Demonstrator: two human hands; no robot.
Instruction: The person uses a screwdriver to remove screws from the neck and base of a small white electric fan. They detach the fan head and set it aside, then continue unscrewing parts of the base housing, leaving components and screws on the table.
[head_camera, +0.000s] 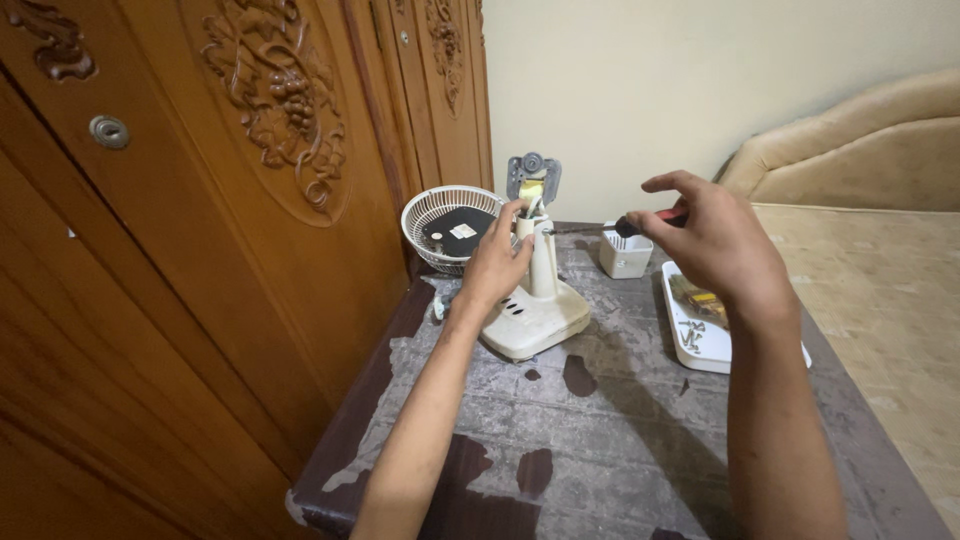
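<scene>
Gripping the neck of a cream fan stand (537, 300), the left hand (497, 262) has its fingers closed around the upright post just below the bare motor bracket (533, 182) at its top. The stand's base sits on the worn table (600, 440) directly beneath that hand, touching the wrist's side. Behind the left hand, against the carved wooden door (230, 200), leans a white wire grille (452, 227).

The right hand (715, 245) is curled around a screwdriver (625, 226) with a dark and red handle; thumb and forefinger pinch the handle while the other fingers arch above it. The metal shaft runs out from this hand toward the left, and its tip meets the top of the post, just beside the left hand's fingertips.

Below the right hand, near its palm, stands a small white cup (625, 257). Under the right wrist lies a white tray (700, 350) holding screws and a brownish part. Beyond the right hand, past the table's edge, is a beige mattress (880, 290) with a cushioned headboard (850, 150).
</scene>
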